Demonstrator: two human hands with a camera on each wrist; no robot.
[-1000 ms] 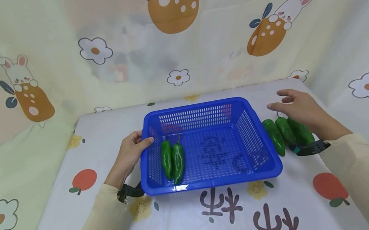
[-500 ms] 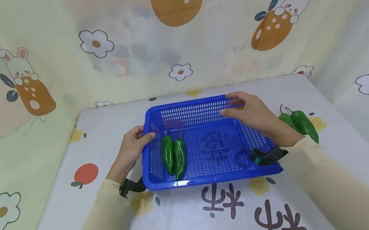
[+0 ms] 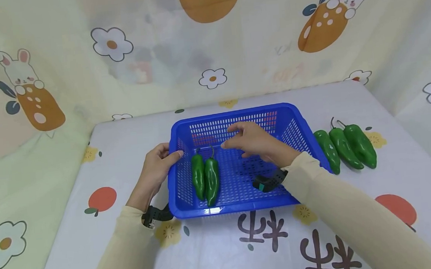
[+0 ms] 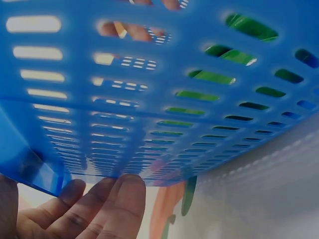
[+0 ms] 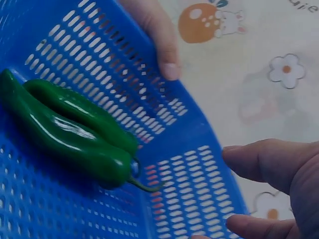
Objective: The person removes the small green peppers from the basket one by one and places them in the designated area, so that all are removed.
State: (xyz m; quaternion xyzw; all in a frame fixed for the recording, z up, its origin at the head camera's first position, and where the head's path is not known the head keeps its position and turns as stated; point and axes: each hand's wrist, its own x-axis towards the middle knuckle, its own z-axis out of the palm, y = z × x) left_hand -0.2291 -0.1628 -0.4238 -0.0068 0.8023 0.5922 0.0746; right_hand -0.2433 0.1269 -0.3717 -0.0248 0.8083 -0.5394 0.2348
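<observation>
A blue plastic basket (image 3: 240, 207) with slotted walls stands in the middle of the table. Two green peppers (image 3: 212, 181) lie side by side at its left end, stems toward the back. My left hand (image 3: 154, 171) grips the left rim, thumb over the inside and fingers (image 4: 117, 206) against the outer wall. Over the basket, to the right of the two peppers, hovers my right hand (image 3: 255, 142), thumb and fingers spread with nothing between them. The right wrist view shows its thumb (image 5: 269, 159) apart from the peppers (image 5: 75, 134).
Three more green peppers (image 3: 345, 147) lie in a row on the table just right of the basket. A patterned cloth (image 3: 76, 247) covers the table, and a printed curtain (image 3: 164, 62) hangs behind it.
My right hand has moved left from above the peppers on the table to over the basket, holding nothing. The left hand keeps its grip on the rim.
</observation>
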